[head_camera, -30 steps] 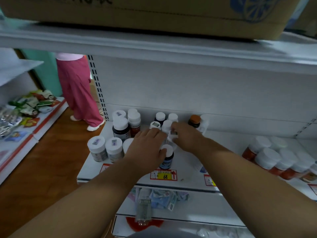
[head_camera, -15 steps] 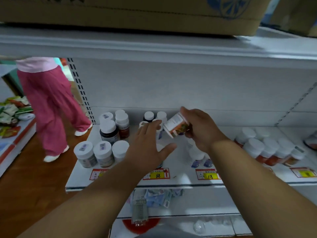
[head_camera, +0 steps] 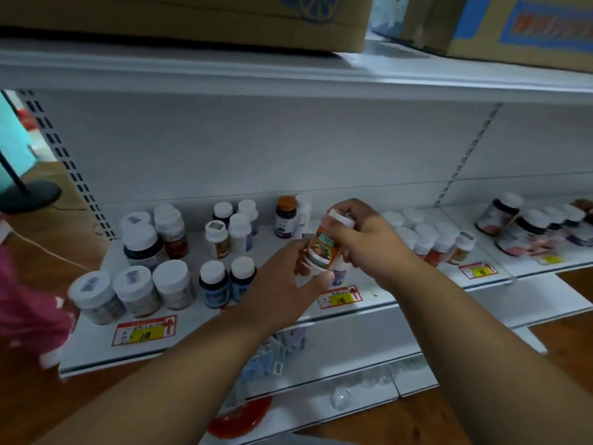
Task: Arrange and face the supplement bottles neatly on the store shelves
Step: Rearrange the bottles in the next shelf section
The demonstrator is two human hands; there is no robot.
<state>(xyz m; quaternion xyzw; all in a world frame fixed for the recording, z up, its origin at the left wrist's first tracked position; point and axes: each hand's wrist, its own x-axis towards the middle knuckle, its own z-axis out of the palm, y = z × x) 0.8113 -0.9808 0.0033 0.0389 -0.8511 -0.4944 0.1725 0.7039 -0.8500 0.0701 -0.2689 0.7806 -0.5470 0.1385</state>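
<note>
Since half a second ago, lifted and turned nearer upright: small white-capped plastic bottle with orange-and-green label (head_camera: 324, 247), long axis now tilted with cap up and slightly right, base down-left, label facing the camera, held above the front middle of the white metal store shelf (head_camera: 192, 340). Gripped at the cap end by the right hand (head_camera: 369, 242), fingers curled round it, and pinched at the base by the left hand (head_camera: 288, 281). Bare shelf just below and right of the bottle, beside the red-and-yellow price tag (head_camera: 340, 296); standing white-capped bottles (head_camera: 224, 284) crowded left, more to the right.
</note>
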